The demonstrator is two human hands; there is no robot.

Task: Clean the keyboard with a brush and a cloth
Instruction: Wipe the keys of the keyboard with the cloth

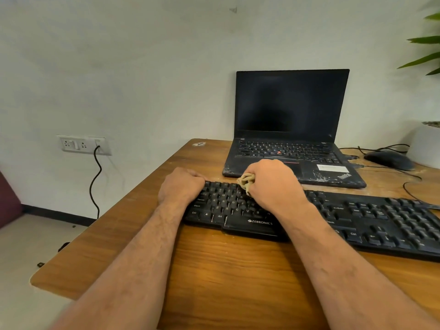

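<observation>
A black Zebronics keyboard [371, 217] lies across the wooden desk [214, 263], running from the middle to the right edge of view. My right hand [273, 184] grips a crumpled beige cloth [246, 181] and presses it onto the upper key rows left of centre. My left hand [181, 186] rests on the keyboard's top left corner with its fingers curled over the edge, holding it. No brush is in view.
An open black laptop [290, 129] with a dark screen stands just behind the keyboard. A black mouse [390, 159] and its cables lie at the right, beside a white plant pot [426, 144]. A wall socket [83, 145] with a hanging cable is at the left.
</observation>
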